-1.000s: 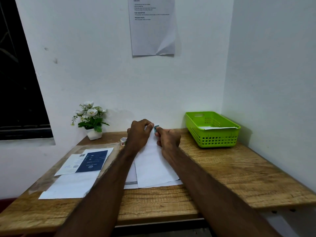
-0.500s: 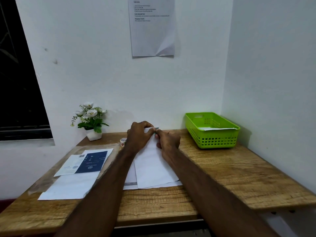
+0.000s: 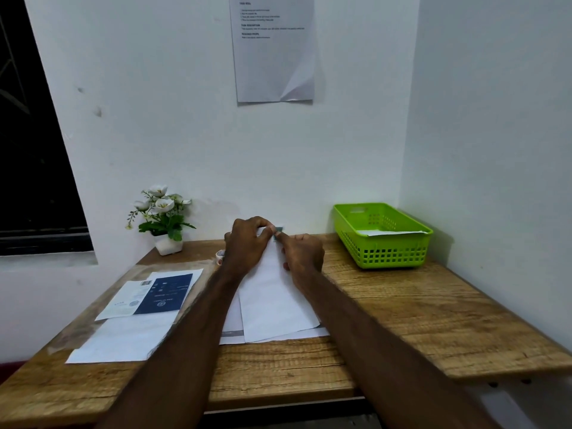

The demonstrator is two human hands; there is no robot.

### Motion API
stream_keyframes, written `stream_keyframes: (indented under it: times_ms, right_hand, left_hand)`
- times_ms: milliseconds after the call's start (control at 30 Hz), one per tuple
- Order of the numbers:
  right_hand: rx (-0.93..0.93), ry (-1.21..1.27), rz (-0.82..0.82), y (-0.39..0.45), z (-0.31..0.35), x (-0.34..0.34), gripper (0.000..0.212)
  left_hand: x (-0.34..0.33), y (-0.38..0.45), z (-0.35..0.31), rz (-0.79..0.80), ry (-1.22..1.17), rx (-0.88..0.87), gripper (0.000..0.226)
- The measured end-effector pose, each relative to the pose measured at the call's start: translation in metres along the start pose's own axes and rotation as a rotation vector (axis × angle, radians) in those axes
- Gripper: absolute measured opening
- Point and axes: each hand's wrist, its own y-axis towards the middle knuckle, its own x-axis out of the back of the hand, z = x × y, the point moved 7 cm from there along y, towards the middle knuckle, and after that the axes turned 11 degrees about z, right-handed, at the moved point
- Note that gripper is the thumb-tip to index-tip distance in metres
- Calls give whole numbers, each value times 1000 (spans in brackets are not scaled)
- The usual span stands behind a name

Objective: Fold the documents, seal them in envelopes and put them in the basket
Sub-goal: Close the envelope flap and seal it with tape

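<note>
One envelope (image 3: 272,292), long axis running away toward the wall; left hand (image 3: 247,243) and right hand (image 3: 301,253) pinch its far end. One basket (image 3: 383,243), holding one white envelope.

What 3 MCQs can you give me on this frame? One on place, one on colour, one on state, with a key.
1. Where does the basket stand?
A. far right corner of the table
B. near left edge
C. on the floor

2. What colour is the basket?
A. blue
B. green
C. white

3. What are the two hands doing?
A. resting flat, apart
B. lifting the flower pot
C. working together at the far end of the white envelope

Key: 1 A, it sits by the walls' corner. 2 B, bright green plastic. 3 C, the left hand and right hand meet there, fingers curled at a small bluish piece.
</note>
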Motion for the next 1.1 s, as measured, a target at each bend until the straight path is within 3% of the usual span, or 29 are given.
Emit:
stream_keyframes:
  times_ms: [233,600,867,1100]
  right_hand:
    - [120,-147,3,-1,14,1,36]
    - [26,-44,45,9,2,0,45]
    - [-82,189,174,15,-6,-6,16]
    - [147,-62,50,16,12,1,21]
  left_hand:
    - [7,2,8,-42,-42,17,21]
    - [7,2,9,-37,-41,9,19]
    - [6,3,9,-33,-40,0,23]
    - [7,4,9,-35,-59,-2,23]
